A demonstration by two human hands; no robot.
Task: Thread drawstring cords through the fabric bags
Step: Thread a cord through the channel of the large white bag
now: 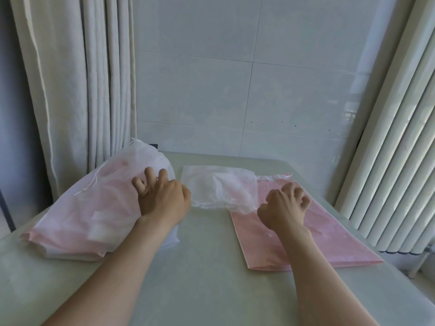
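Pinching the near hem of the white mesh bag (221,189) at either end, left hand (162,201) and right hand (284,205) alike, fingers (303,200) curled, hem lying crosswise between them.

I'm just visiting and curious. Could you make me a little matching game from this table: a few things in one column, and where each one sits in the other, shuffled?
Things
1. stuffed white bag
2. small white bag
3. pink stack
4. radiator

Places
A. off the table, at the far right
B. between the left hand and the right hand
C. on the left side of the table
D. flat on the right side of the table

Pairs: 1-C, 2-B, 3-D, 4-A
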